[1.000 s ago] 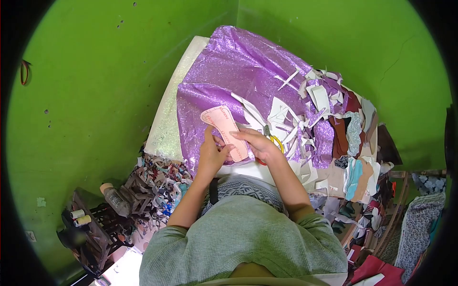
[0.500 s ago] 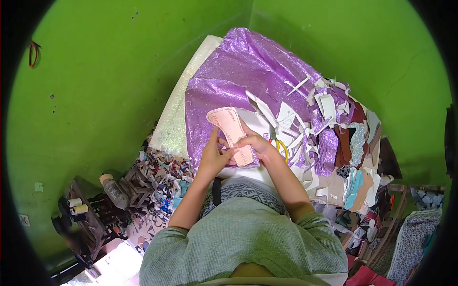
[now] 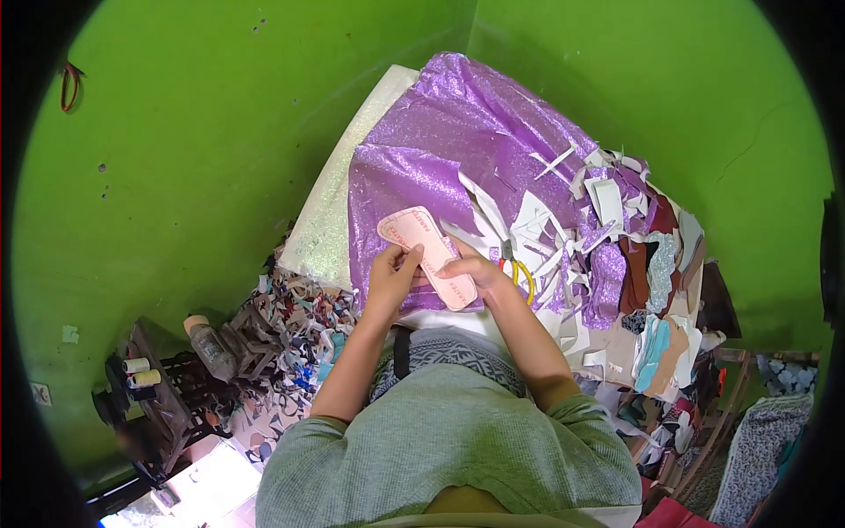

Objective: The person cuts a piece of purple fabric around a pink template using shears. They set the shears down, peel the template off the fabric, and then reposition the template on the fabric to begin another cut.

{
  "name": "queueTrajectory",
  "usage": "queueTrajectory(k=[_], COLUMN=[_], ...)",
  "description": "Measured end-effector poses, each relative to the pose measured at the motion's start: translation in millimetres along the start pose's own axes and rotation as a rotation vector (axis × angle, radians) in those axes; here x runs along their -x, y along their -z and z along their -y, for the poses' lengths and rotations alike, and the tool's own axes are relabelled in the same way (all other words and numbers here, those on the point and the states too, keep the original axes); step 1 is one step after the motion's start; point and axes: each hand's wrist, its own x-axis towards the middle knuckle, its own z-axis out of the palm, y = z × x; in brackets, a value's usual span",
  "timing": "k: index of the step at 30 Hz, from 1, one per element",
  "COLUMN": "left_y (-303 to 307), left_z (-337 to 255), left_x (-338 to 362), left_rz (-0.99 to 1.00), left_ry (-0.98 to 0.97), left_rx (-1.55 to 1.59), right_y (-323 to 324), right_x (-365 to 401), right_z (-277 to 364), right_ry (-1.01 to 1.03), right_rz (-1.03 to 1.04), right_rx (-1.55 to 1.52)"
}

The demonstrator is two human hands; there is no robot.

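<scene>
A pale pink insole-shaped piece [image 3: 421, 226] with red printed lettering and a line along its edge lies between my two hands, above a purple glitter sheet [image 3: 440, 123]. My left hand [image 3: 392, 280] is closed on its left edge, thumb on top and fingers partly hidden beneath. My right hand [image 3: 475, 269] grips the lower right part, its thumb lying across the printed face. Just right of that hand, scissors with yellow handles [image 3: 530, 280] rest among white offcuts [image 3: 534, 220].
Purple cut pieces [image 3: 605, 280] and brown ones [image 3: 632, 275] lie at the right of the work surface. A whitish glitter sheet [image 3: 339, 189] sticks out at the left. Scraps [image 3: 304, 321] cover the floor on the left, near a wooden stool [image 3: 255, 343] and a plastic jar [image 3: 209, 345].
My left hand has moved up the piece's left edge, its thumb now on the printed face. The piece has tilted slightly, its lower end shifting right. The whole view has shifted a little.
</scene>
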Motion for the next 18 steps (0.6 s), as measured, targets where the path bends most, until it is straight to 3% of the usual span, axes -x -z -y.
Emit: queueTrajectory(k=[7, 13, 16, 18], left_y=[5.5, 9.4, 11.8, 20.1], left_z=[2.5, 2.4, -2.9, 3.8], left_x=[-4.3, -9.6, -11.6, -18.0], left_rz=[0.088, 0.053, 0.01, 0.007], left_ry=[0.06, 0.033, 0.016, -0.016], left_rx=[0.037, -0.025, -0.049, -0.071], right_y=[9.9, -1.0, 12.6, 26.3], right_x=[2.0, 10.1, 9.1, 6.1], right_z=[-10.6, 0.5, -2.7, -10.2], right_ry=[0.071, 0.071, -0.049, -0.173], right_rz=[0.046, -0.089, -0.109, -0.249], right_rx=[-0.014, 0.076, 0.064, -0.02])
